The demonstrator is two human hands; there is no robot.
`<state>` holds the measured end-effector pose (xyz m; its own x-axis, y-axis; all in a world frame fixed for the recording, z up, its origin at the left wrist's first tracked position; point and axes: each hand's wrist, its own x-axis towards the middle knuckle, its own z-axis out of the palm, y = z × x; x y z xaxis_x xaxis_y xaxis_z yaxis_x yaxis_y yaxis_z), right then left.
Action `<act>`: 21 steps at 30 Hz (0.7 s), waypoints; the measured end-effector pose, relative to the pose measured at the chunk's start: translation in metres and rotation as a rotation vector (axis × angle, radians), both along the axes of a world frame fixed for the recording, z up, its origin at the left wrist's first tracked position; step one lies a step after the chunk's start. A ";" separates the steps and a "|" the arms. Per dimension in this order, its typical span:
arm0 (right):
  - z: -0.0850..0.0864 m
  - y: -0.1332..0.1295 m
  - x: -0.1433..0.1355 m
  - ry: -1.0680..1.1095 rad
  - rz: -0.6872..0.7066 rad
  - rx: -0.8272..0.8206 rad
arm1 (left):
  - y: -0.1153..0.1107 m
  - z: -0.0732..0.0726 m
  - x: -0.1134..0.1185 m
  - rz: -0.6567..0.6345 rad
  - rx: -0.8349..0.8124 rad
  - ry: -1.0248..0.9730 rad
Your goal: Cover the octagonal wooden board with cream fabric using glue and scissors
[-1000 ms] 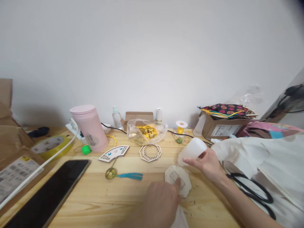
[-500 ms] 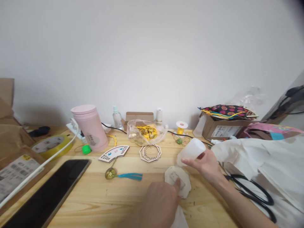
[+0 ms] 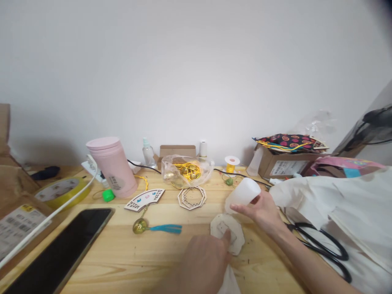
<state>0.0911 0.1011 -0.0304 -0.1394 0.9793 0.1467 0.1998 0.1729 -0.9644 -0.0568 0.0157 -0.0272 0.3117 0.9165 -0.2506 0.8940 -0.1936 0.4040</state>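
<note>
My right hand (image 3: 263,212) is wrapped round a white, cloudy plastic bottle (image 3: 244,193), which is tilted above the table with its flat end up and to the right. Just below it lies a pale eight-sided plate (image 3: 235,245) with a small rectangular outline in its middle. The index finger of my left hand (image 3: 206,261) points onto that plate and touches it near the middle. The other fingers of this hand are curled, and a white cloth (image 3: 230,281) hangs out from under them.
To the left are a gold bell (image 3: 141,226) with a blue tassel, a fan-shaped plaque (image 3: 145,200), a phone (image 3: 64,249) and a pink tumbler (image 3: 114,167). An octagonal frame (image 3: 192,198) lies ahead. Black-handled scissors (image 3: 324,245) rest at right beside white fabric (image 3: 349,204).
The view has shifted slightly, so everything sits a little further left. Both hands keep nearly the same pose, the bottle still tilted and the finger still on the plate.
</note>
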 end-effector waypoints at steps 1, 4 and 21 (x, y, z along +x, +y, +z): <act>0.000 0.000 0.000 -0.005 0.006 0.002 | 0.000 0.000 0.000 -0.018 0.017 0.009; -0.001 0.002 0.002 -0.014 -0.012 0.009 | 0.000 0.000 -0.001 -0.072 0.056 0.063; -0.001 0.004 0.006 -0.029 -0.026 0.017 | 0.000 -0.007 -0.002 -0.085 0.103 0.096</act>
